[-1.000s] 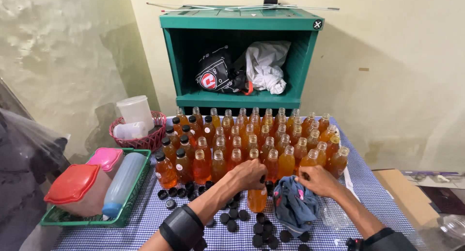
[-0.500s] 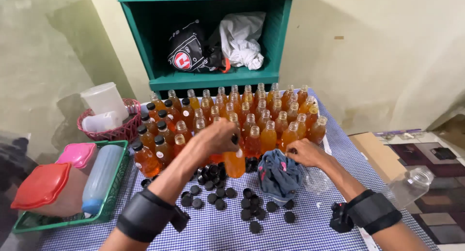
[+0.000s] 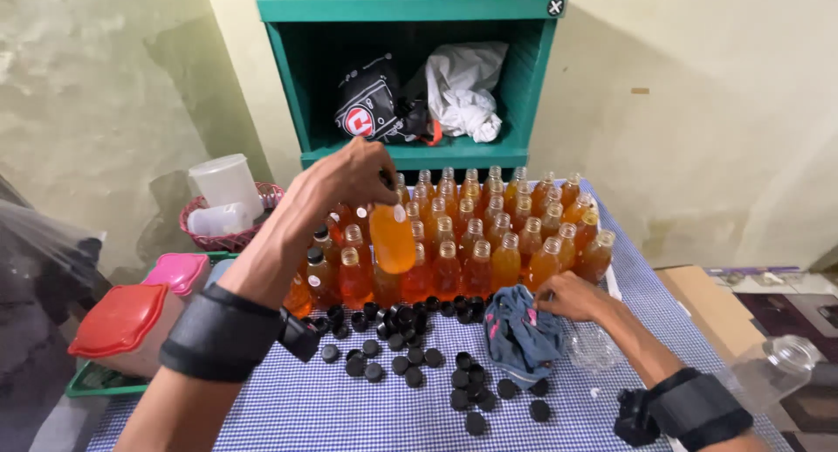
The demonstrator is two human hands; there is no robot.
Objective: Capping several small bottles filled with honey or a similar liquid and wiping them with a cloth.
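Observation:
My left hand (image 3: 345,180) grips the neck of an orange-filled bottle (image 3: 392,237) and holds it in the air above the rows of bottles (image 3: 489,234) on the checked tablecloth (image 3: 288,408). The lifted bottle hangs tilted, and my fingers cover its top. My right hand (image 3: 572,295) rests low on the table and touches a crumpled blue-grey cloth (image 3: 522,330) beside the front row. Several loose black caps (image 3: 410,360) lie scattered in front of the bottles. Both wrists wear black bands.
A green shelf (image 3: 419,77) at the back holds a black bag and a white cloth. To the left sit a pink basket (image 3: 229,234) with white containers and a green tray (image 3: 92,378) with red- and pink-lidded boxes. A clear jar (image 3: 772,365) lies at the right.
My left hand has lifted the orange bottle from the table front up over the bottle rows. My right hand stays on the cloth.

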